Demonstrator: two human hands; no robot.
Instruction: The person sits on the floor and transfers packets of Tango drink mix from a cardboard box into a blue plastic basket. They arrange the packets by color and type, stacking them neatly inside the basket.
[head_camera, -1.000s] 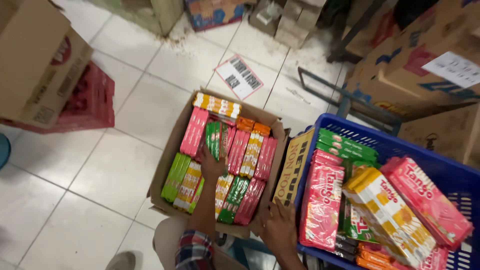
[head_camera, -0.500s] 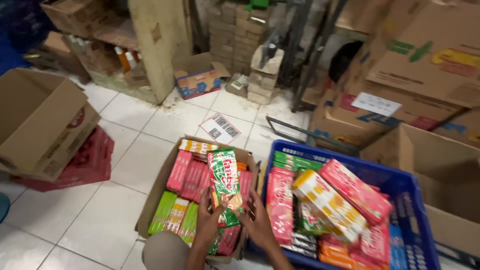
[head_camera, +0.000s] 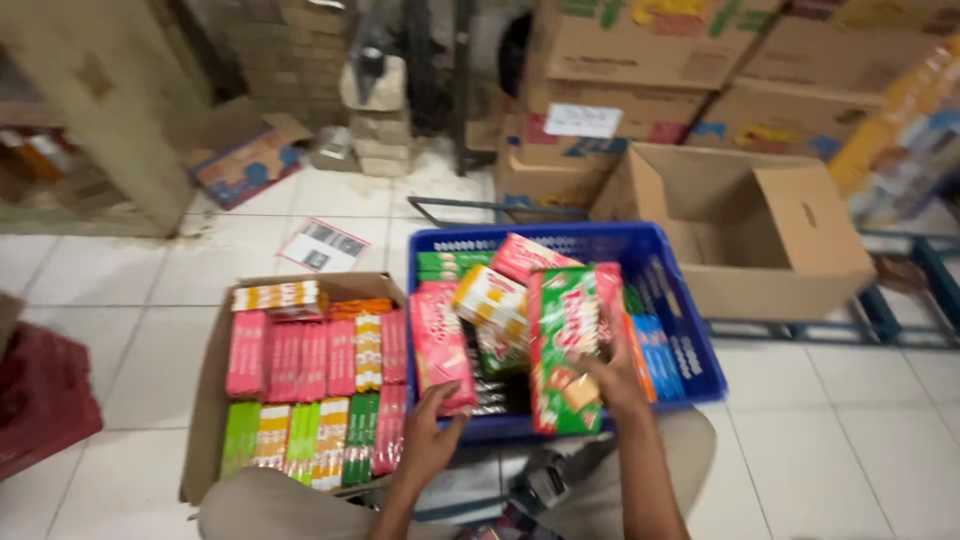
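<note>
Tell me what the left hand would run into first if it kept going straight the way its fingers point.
Probably nothing new: the left hand already touches the pink packet standing at the blue crate edge. Pushing on, it would press that packet into the packets behind; depth is unclear.

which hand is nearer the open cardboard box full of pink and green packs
Left. The left hand sits just past the right edge of the cardboard box, touching a pink pack in the blue crate. The right hand is farther right, over the crate, holding a green-and-red pack.
</note>
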